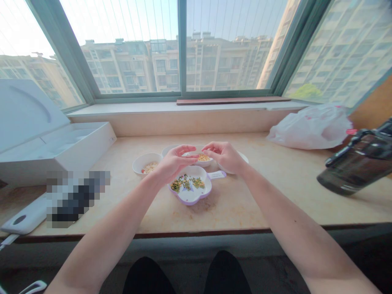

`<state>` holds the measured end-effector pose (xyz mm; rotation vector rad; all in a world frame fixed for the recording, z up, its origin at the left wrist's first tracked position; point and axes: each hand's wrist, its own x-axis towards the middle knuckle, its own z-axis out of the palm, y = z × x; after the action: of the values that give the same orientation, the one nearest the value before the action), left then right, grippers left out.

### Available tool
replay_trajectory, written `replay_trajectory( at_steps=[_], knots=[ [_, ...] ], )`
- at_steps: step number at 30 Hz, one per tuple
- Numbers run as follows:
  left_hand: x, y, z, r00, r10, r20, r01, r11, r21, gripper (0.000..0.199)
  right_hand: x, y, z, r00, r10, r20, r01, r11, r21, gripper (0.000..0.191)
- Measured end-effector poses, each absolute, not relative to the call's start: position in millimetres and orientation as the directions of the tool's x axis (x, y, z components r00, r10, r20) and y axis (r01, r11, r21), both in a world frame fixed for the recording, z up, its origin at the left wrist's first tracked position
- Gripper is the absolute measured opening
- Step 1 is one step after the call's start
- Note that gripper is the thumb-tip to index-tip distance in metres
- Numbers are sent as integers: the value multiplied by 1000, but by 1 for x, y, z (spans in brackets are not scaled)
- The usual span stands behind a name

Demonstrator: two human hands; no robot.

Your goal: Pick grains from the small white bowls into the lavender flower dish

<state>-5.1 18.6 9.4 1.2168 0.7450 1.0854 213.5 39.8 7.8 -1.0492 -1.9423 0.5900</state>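
My left hand (175, 161) hovers beside a white bowl of yellow grains (203, 157), fingers stretched and thumb apart, with nothing visible between them. On the bowl's right side my right hand (226, 156) is closed in a pinch above the grains; whatever its fingertips hold is too small to make out. Nearer to me is a purple-rimmed shaped dish (190, 197) with a short handle (217, 174), bearing small heaps of mixed green and yellow beans (186, 182). A white bowl (137, 164) with pale pieces stands left. Two more white vessels are partly hidden behind my hands.
An open white box (88, 143) stands at the left, with a white device (23, 218) and a blurred dark object (76, 200) nearer me. At the right are a white plastic bag (310, 126) and a dark bottle (355, 161). Windows line the back.
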Motion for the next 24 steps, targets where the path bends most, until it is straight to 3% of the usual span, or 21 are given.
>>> replay_trajectory(
  at_steps=[3, 6, 16, 19, 21, 22, 24],
  knots=[
    [-3, 20, 8, 328, 942, 79, -318, 31, 948, 42, 198, 28, 3, -373, 817, 440, 289, 553, -781, 25],
    [-1, 20, 8, 310, 948, 76, -340, 36, 940, 42, 191, 22, 1, -394, 818, 419, 265, 537, -801, 29],
    [1, 12, 12, 263, 964, 48, -161, -5, 987, 36, 187, 28, -10, -394, 708, 585, 372, 706, -603, 18],
    [0, 14, 12, 261, 961, 96, -20, -95, 995, 35, 189, 28, -10, -406, 699, 588, 399, 715, -574, 16],
    [-3, 15, 12, 252, 955, 157, 191, -208, 959, 31, 191, 28, -9, -397, 715, 575, 421, 699, -578, 17],
    [-6, 16, 12, 261, 946, 190, 334, -273, 902, 27, 192, 28, -8, -385, 729, 566, 438, 685, -583, 17],
    [-11, 15, 12, 356, 909, 219, 614, -404, 678, 21, 194, 28, -4, -352, 757, 550, 484, 650, -586, 18]
  ],
)
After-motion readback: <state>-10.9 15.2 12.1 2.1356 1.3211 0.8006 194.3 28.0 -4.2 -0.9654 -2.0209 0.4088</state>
